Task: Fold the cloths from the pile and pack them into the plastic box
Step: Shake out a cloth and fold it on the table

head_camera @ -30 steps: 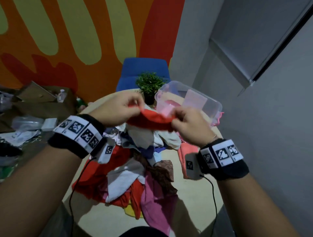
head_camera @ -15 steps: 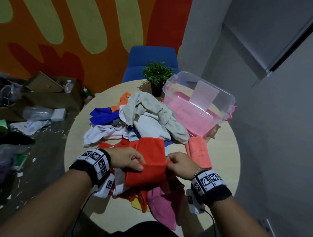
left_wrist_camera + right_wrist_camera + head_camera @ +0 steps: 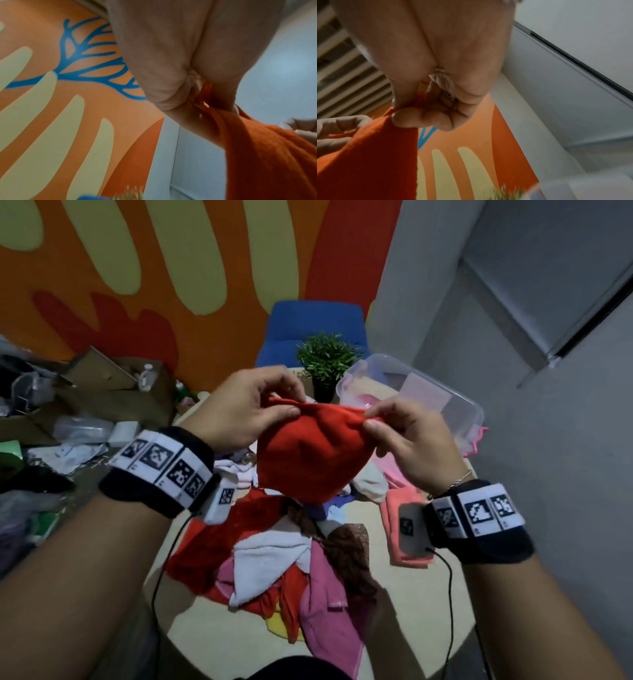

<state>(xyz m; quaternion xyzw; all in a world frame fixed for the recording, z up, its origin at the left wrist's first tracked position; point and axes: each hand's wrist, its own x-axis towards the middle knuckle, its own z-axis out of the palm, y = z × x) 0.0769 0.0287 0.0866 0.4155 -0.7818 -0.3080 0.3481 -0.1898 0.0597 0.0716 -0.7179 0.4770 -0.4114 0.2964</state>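
The round counter (image 3: 424, 625) carries a loose pile of cloths (image 3: 287, 563) at its near centre. A folded coral cloth (image 3: 394, 529) lies to the right of the pile. The clear plastic box (image 3: 442, 402) sits at the far right with pink contents inside. A potted plant (image 3: 325, 364) stands just left of the box. A red cloth (image 3: 308, 453) is held in the air above the pile. The left hand (image 3: 239, 412) pinches its upper left edge; grip closed on fabric. The right hand (image 3: 411, 440) pinches its upper right edge between thumb and forefinger; grip likewise closed on fabric.
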